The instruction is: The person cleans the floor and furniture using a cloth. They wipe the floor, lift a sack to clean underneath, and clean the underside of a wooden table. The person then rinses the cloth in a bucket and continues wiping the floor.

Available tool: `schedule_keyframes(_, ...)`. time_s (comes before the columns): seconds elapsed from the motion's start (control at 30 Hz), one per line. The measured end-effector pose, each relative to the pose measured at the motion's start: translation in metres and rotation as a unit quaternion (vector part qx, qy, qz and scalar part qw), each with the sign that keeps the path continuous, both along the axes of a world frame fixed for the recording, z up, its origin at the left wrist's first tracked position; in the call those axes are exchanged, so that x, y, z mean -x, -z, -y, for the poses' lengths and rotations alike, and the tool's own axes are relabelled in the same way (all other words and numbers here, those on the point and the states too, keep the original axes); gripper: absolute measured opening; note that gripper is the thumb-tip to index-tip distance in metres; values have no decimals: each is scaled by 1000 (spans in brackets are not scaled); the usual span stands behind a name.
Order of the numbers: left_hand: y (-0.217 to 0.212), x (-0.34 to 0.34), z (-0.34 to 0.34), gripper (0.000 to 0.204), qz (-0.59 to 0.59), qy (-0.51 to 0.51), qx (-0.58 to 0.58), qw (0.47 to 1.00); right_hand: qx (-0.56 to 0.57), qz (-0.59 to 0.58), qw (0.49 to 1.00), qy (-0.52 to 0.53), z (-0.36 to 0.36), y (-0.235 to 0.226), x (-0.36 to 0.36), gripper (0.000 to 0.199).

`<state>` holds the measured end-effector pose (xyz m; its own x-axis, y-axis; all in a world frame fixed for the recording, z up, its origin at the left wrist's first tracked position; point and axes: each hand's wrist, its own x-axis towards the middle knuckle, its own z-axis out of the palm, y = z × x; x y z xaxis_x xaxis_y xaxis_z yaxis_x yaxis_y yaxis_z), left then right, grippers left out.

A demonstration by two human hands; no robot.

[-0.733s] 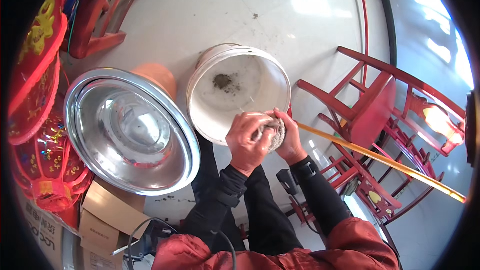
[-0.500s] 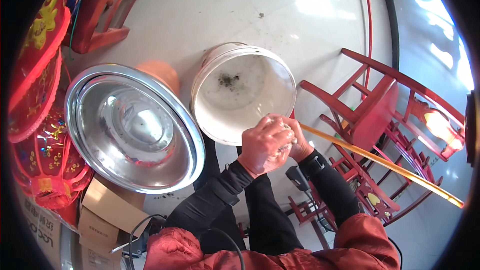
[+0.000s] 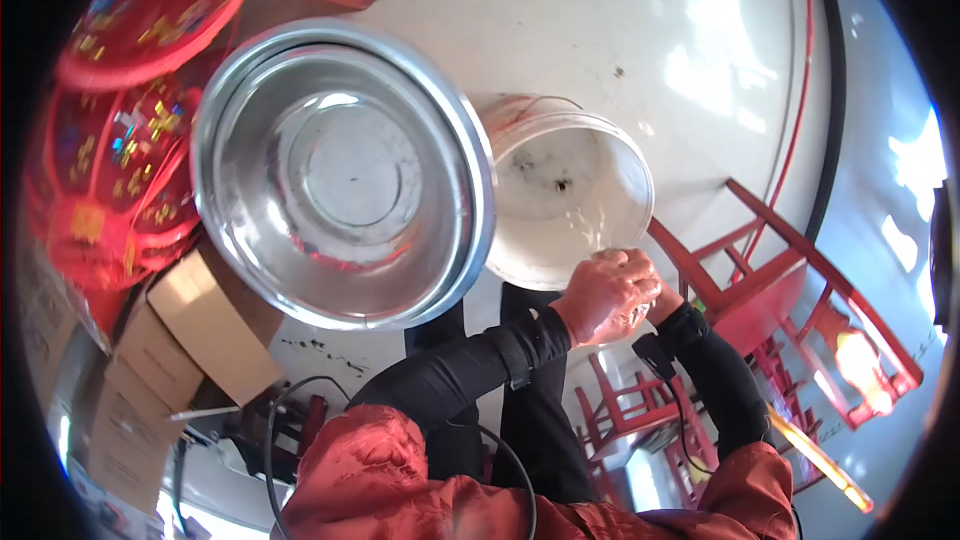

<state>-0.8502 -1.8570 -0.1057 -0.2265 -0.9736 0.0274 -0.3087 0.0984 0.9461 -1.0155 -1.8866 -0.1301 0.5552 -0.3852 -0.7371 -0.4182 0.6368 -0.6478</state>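
My left hand (image 3: 605, 302) and my right hand (image 3: 664, 304) are closed together at the near right rim of a white bucket (image 3: 648, 175). What they squeeze is mostly hidden; a pale, wet-looking bit shows between the fingers. Pale streaks, like water drops, show inside the bucket just beyond my hands. Dark specks of dirt lie on the bucket's bottom. A large shiny metal basin (image 3: 350, 165), apart from both hands, covers the bucket's left edge. Behind my right sleeve a yellow-brown pole (image 3: 822, 462) sticks out; its other end is out of sight.
Red wooden chairs (image 3: 770, 290) stand to the right, with more low red furniture (image 3: 625, 405) below. Red lanterns with gold patterns (image 3: 120, 170) crowd the left. Cardboard boxes (image 3: 215, 325) sit at the lower left. A red hose (image 3: 800, 90) runs along the far right floor.
The view has shifted, so basin and bucket appear further right and higher. Pale drops now show in the bucket. The pole has swung down beside my right sleeve. Both hands stay clasped.
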Motion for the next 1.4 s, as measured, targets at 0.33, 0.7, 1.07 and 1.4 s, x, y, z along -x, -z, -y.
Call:
schedule_keyframes(0.33, -22, 21, -54, 40, -94, -160, -225, 957, -257, -6, 892, 372, -14, -10, 49, 41)
schedule_keyframes(0.7, -26, 34, -196, 85, -605, -345, -309, 648, -171, -78, 977, 100, -62, -124, -23, 60)
schedule_keyframes(1.07, -4, 28, -398, 78, -524, -650, -306, 457, 47, -50, 939, -337, -264, -144, -160, 57)
schedule_keyframes(1.4, -81, 43, -640, 77, -560, -692, -168, 424, 420, 199, 585, -664, -478, -171, -244, 50)
